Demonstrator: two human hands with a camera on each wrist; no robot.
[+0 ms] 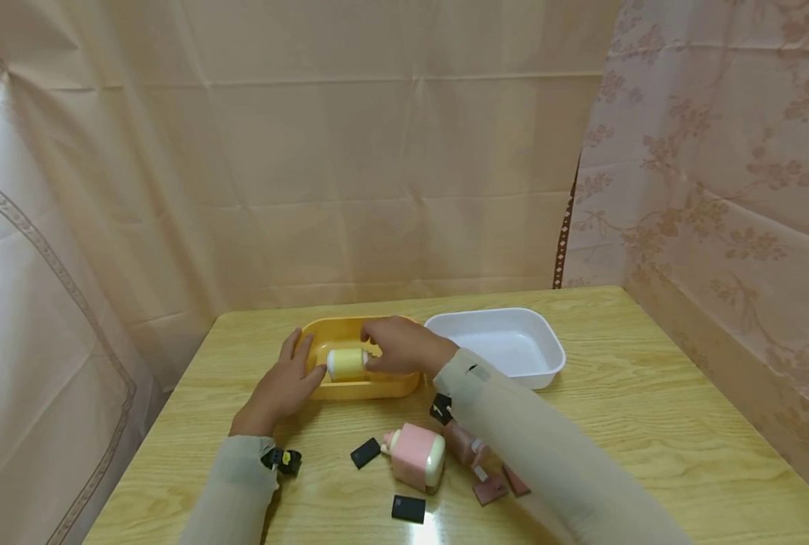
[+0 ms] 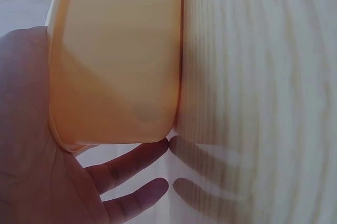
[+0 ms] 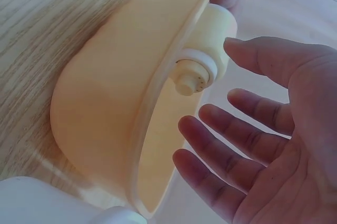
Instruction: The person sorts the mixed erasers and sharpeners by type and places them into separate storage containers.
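Note:
A small cream bottle [image 1: 346, 364] with a white cap lies across the front rim of an orange tub [image 1: 377, 389] on the wooden table [image 1: 649, 393]. My left hand [image 1: 284, 382] lies flat against the tub's left end, fingers straight, its thumb at the bottle's base. The left wrist view shows that palm [image 2: 31, 145] beside the tub's wall [image 2: 116, 60]. My right hand [image 1: 400, 344] hovers over the tub by the cap end. In the right wrist view its fingers [image 3: 237, 145] are spread and clear of the bottle [image 3: 210, 39], which sits on the tub's rim [image 3: 100, 108].
A white tub [image 1: 547, 371] stands right of the orange one. Nearer me lie a pink and cream bottle [image 1: 418, 454], small black pieces [image 1: 365, 453] [image 1: 408, 508] and pink pieces [image 1: 489, 488]. Curtains close off the back and both sides.

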